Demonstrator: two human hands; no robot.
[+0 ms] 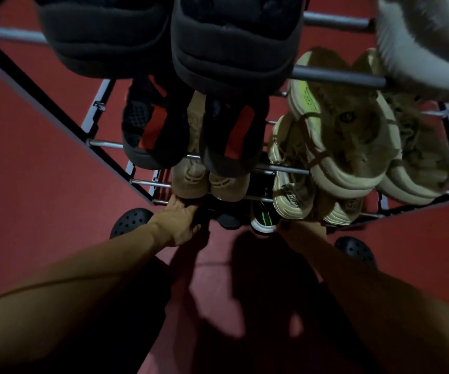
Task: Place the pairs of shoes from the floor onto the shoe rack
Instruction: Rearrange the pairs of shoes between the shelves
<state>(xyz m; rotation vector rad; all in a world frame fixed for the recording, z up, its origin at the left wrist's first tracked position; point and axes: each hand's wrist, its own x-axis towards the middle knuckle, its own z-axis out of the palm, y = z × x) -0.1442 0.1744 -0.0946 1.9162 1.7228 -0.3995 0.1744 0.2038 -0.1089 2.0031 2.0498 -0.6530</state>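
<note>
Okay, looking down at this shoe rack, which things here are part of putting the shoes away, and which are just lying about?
Part of the job:
- multi-tier metal-bar shoe rack
- dark shoe on the lowest tier, at the left hand
- black shoe with green stripe
- right hand, mostly hidden

Just there:
- black perforated clogs on the person's feet
- red floor

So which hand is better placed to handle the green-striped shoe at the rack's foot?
Likely the right: the right hand sits beside the green-striped shoe, fingers hidden under the beige sneakers. The left hand is farther off.
</note>
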